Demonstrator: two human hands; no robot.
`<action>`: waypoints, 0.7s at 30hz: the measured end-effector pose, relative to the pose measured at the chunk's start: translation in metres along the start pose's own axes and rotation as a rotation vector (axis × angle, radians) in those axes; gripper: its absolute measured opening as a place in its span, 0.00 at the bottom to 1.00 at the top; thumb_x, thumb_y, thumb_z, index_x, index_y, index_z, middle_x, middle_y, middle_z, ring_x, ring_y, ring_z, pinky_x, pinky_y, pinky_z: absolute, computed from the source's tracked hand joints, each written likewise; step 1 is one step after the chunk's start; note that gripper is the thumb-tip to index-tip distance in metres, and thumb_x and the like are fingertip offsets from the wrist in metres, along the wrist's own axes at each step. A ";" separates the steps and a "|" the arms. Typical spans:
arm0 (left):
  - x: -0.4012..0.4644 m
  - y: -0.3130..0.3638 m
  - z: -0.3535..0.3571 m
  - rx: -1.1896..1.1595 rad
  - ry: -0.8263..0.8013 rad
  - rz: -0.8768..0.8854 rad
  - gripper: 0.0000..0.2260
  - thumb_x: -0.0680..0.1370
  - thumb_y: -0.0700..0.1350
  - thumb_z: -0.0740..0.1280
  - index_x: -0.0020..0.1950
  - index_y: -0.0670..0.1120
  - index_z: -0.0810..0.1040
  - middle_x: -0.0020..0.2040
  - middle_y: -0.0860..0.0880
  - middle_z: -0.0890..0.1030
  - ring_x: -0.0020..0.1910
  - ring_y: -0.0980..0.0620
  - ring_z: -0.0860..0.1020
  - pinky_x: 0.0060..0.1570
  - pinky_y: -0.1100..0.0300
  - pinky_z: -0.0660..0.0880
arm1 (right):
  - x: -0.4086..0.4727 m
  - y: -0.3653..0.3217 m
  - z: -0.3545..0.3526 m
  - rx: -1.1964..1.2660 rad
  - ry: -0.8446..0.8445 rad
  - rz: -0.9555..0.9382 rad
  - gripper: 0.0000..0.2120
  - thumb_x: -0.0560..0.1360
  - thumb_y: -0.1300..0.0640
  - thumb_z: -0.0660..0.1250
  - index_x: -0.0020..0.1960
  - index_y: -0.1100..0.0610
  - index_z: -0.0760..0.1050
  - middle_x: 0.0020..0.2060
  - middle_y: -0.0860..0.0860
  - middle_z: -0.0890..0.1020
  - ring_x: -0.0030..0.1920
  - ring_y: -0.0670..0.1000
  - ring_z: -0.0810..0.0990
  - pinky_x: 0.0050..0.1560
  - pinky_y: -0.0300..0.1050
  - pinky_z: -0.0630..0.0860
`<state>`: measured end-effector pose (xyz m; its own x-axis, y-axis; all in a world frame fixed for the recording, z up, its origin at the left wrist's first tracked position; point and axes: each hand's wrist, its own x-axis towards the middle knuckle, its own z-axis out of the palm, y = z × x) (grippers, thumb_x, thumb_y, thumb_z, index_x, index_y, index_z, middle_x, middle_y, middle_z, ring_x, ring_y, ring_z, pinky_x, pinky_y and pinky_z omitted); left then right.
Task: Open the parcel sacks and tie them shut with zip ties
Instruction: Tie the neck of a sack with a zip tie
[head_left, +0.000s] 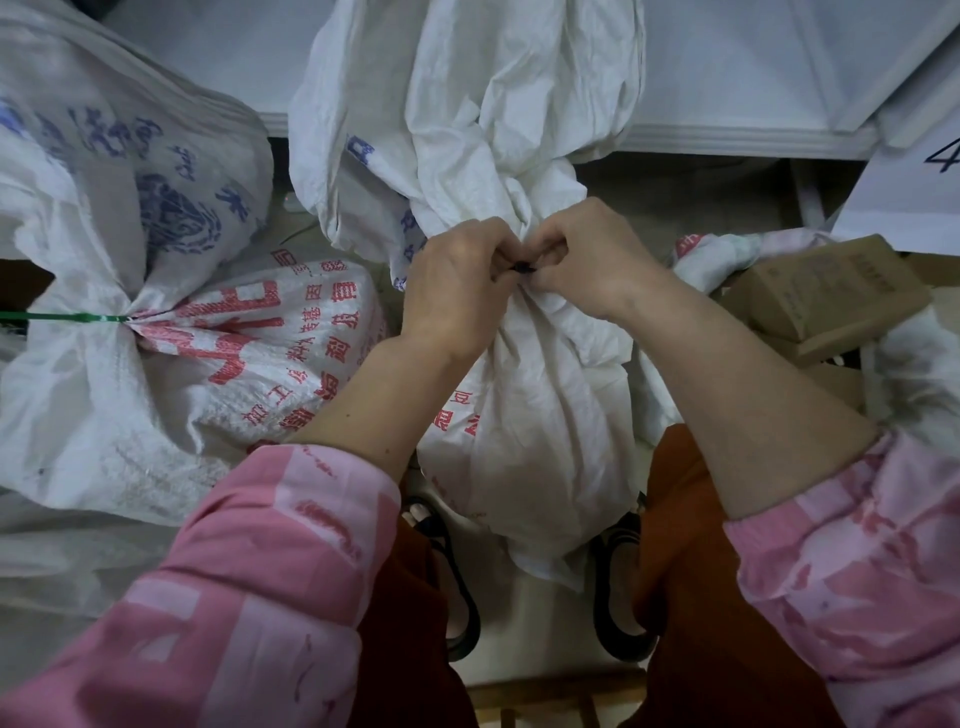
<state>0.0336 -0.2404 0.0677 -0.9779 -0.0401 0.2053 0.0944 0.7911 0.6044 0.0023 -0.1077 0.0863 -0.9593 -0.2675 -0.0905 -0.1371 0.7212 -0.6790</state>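
At frame centre, your left hand and right hand are both pinching the black zip tie around the white sack neck.

Sack held upright between the knees, neighbours on either side

The gathered neck of the middle sack is pinched by the left hand and right hand, a zip tie between them. A tied sack lies left; cardboard boxes are stacked right.

Three sacks, two zip ties
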 end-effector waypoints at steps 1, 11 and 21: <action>0.000 0.000 0.000 -0.002 0.000 -0.004 0.06 0.72 0.41 0.71 0.48 0.49 0.82 0.42 0.55 0.80 0.41 0.55 0.78 0.46 0.56 0.77 | 0.000 0.000 0.000 -0.025 0.014 -0.011 0.07 0.70 0.67 0.67 0.44 0.60 0.83 0.40 0.58 0.83 0.43 0.57 0.81 0.46 0.53 0.79; 0.005 -0.003 0.000 0.151 0.064 -0.049 0.05 0.75 0.43 0.67 0.50 0.49 0.81 0.48 0.50 0.81 0.47 0.49 0.79 0.47 0.50 0.76 | 0.004 0.003 0.004 -0.130 0.136 -0.049 0.02 0.70 0.64 0.70 0.42 0.63 0.81 0.41 0.58 0.82 0.42 0.56 0.79 0.45 0.53 0.79; 0.007 -0.011 -0.001 0.099 0.115 -0.032 0.08 0.75 0.36 0.66 0.50 0.45 0.82 0.48 0.48 0.81 0.45 0.50 0.79 0.47 0.55 0.76 | 0.007 0.002 0.005 0.026 0.281 -0.036 0.02 0.76 0.62 0.64 0.47 0.60 0.76 0.42 0.52 0.80 0.43 0.51 0.79 0.45 0.47 0.77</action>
<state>0.0257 -0.2499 0.0633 -0.9517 -0.1314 0.2775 0.0392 0.8443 0.5344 -0.0038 -0.1110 0.0808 -0.9853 -0.1027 0.1366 -0.1692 0.6971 -0.6967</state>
